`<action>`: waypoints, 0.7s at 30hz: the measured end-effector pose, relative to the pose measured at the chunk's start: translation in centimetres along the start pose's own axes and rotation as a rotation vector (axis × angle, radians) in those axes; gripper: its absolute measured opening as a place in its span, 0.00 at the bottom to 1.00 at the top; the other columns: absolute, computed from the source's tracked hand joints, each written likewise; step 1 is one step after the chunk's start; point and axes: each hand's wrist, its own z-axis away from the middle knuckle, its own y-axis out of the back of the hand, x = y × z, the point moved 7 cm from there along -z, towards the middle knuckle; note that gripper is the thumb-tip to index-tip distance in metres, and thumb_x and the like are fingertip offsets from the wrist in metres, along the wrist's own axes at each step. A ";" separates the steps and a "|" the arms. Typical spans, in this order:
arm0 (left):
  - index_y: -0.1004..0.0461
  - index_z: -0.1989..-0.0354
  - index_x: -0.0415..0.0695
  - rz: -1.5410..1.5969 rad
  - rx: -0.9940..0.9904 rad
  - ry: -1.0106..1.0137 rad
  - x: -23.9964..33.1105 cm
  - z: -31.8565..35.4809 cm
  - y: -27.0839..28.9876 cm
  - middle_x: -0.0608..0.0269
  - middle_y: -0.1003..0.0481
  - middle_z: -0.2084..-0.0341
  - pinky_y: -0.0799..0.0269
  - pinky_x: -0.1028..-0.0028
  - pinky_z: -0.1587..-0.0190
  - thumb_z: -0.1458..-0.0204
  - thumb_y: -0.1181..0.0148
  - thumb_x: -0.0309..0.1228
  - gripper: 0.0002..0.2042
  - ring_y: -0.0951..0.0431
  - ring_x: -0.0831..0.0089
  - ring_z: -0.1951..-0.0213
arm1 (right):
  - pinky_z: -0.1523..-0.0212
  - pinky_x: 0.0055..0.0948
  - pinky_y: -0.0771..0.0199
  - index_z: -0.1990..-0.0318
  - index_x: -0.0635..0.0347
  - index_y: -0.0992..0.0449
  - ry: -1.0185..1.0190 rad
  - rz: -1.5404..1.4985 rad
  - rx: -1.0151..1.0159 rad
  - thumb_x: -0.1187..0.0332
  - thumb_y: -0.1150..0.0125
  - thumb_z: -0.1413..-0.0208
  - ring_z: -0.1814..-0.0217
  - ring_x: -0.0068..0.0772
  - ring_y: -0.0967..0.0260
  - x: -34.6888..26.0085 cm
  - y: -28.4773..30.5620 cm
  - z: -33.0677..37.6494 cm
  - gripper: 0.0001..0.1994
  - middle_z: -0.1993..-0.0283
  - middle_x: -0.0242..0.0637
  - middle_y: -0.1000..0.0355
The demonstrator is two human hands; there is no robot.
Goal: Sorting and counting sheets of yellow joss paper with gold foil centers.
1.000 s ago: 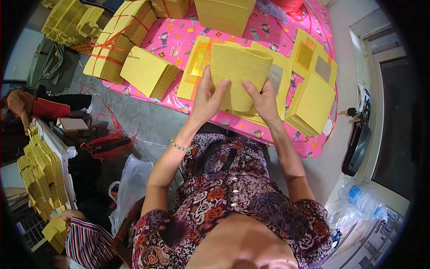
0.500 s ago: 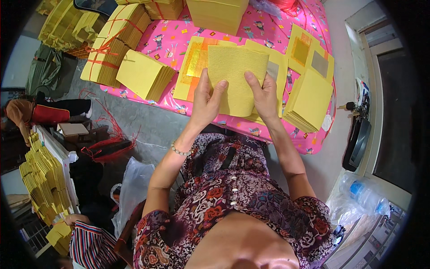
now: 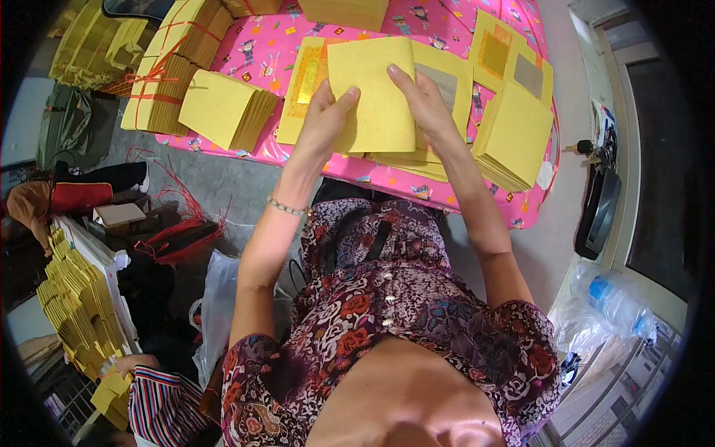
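Both my hands hold a folded yellow sheet of joss paper (image 3: 372,97) above the near side of the table. My left hand (image 3: 325,113) grips its left edge, thumb on top and fingers partly hidden behind. My right hand (image 3: 426,103) pinches the right edge near the top, its thumb lying on the smooth face. Under the folded piece lie flat yellow sheets with a gold-and-orange foil patch (image 3: 307,80) and a silver patch (image 3: 439,83). To the right, a stack of folded yellow paper (image 3: 514,141) rests near more patched sheets (image 3: 495,54).
A loose folded stack (image 3: 223,108) and bundles tied with red string (image 3: 160,82) stand at the left on the pink patterned table cover (image 3: 261,45). Red strands (image 3: 179,223) lie on the floor. Another person's striped sleeve (image 3: 167,402) shows beside heaped yellow paper (image 3: 78,298) at lower left.
The paper's ridged face showed before; now a smooth folded face shows. Both hands have shifted up and slightly left in the picture with it, and the whole view has shifted a little too.
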 end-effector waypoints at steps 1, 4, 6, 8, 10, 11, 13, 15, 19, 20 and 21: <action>0.41 0.45 0.35 0.006 0.015 0.028 -0.2 -0.2 0.3 0.55 0.30 0.51 0.34 0.72 0.48 0.42 0.52 0.25 0.17 0.29 0.72 0.51 | 0.66 0.21 0.28 0.54 0.67 0.28 -0.001 0.001 0.004 0.59 0.48 0.40 0.65 0.19 0.29 -0.1 0.3 -0.4 0.17 0.62 0.35 0.26; 0.40 0.44 0.37 0.034 -0.006 0.066 -0.6 -0.6 0.5 0.58 0.30 0.51 0.34 0.73 0.48 0.42 0.50 0.28 0.18 0.29 0.73 0.50 | 0.67 0.21 0.29 0.58 0.67 0.26 -0.091 0.116 -0.023 0.56 0.47 0.42 0.68 0.20 0.28 0.5 1.0 -1.2 0.19 0.67 0.34 0.25; 0.40 0.47 0.35 0.049 0.007 0.093 -0.8 -0.8 0.5 0.55 0.30 0.52 0.33 0.71 0.48 0.42 0.52 0.25 0.16 0.29 0.71 0.51 | 0.70 0.20 0.30 0.62 0.67 0.24 -0.080 0.236 -0.023 0.55 0.46 0.43 0.70 0.18 0.29 0.6 1.5 -1.5 0.19 0.71 0.33 0.25; 0.40 0.46 0.35 0.040 0.015 0.096 -1.1 -0.7 0.7 0.55 0.30 0.51 0.34 0.71 0.48 0.42 0.52 0.25 0.16 0.29 0.71 0.50 | 0.70 0.18 0.31 0.62 0.64 0.24 -0.127 0.255 -0.050 0.54 0.46 0.43 0.71 0.15 0.30 0.8 1.8 -1.7 0.18 0.70 0.30 0.26; 0.40 0.46 0.35 0.031 0.023 0.100 -1.3 -0.5 0.8 0.55 0.31 0.51 0.34 0.71 0.48 0.42 0.52 0.25 0.16 0.30 0.71 0.50 | 0.70 0.16 0.32 0.62 0.60 0.24 -0.172 0.275 -0.077 0.54 0.46 0.43 0.72 0.13 0.31 0.8 2.0 -1.6 0.17 0.70 0.28 0.26; 0.41 0.46 0.35 0.025 0.019 0.098 -1.3 -0.3 0.8 0.55 0.31 0.50 0.34 0.71 0.47 0.42 0.52 0.24 0.16 0.30 0.71 0.50 | 0.73 0.15 0.33 0.64 0.59 0.24 -0.163 0.283 -0.056 0.53 0.46 0.43 0.74 0.11 0.33 0.2 2.2 -1.6 0.17 0.72 0.26 0.27; 0.41 0.45 0.35 0.018 0.012 0.095 -1.3 0.0 0.8 0.55 0.31 0.50 0.34 0.71 0.47 0.42 0.53 0.24 0.17 0.30 0.71 0.49 | 0.76 0.14 0.35 0.66 0.57 0.24 -0.149 0.292 -0.032 0.53 0.46 0.43 0.77 0.10 0.35 -0.2 2.4 -1.5 0.16 0.74 0.25 0.28; 0.40 0.43 0.38 0.012 -0.012 0.077 -1.3 0.2 0.7 0.60 0.31 0.49 0.34 0.74 0.48 0.43 0.49 0.27 0.19 0.30 0.75 0.50 | 0.78 0.13 0.38 0.69 0.56 0.25 -0.146 0.290 -0.019 0.52 0.47 0.42 0.79 0.09 0.37 -0.1 2.4 -1.3 0.16 0.77 0.22 0.31; 0.41 0.42 0.38 -0.015 -0.045 0.070 -1.5 0.7 1.0 0.60 0.31 0.49 0.35 0.74 0.47 0.43 0.50 0.27 0.20 0.30 0.75 0.49 | 0.79 0.14 0.36 0.71 0.55 0.26 -0.139 0.302 0.043 0.52 0.47 0.42 0.79 0.10 0.37 -0.3 3.4 -1.5 0.16 0.77 0.23 0.31; 0.41 0.42 0.38 -0.037 -0.041 0.072 -1.5 0.9 1.0 0.60 0.31 0.49 0.35 0.74 0.47 0.42 0.50 0.27 0.20 0.31 0.75 0.49 | 0.79 0.15 0.35 0.72 0.55 0.27 -0.138 0.317 0.017 0.52 0.47 0.42 0.79 0.11 0.36 0.3 3.9 -1.8 0.17 0.77 0.23 0.31; 0.41 0.42 0.38 -0.059 -0.037 0.074 -1.5 1.0 1.0 0.60 0.31 0.48 0.35 0.74 0.47 0.42 0.50 0.27 0.20 0.31 0.75 0.49 | 0.79 0.15 0.34 0.72 0.56 0.27 -0.136 0.333 -0.008 0.51 0.47 0.42 0.78 0.12 0.35 0.7 4.3 -2.1 0.17 0.76 0.24 0.31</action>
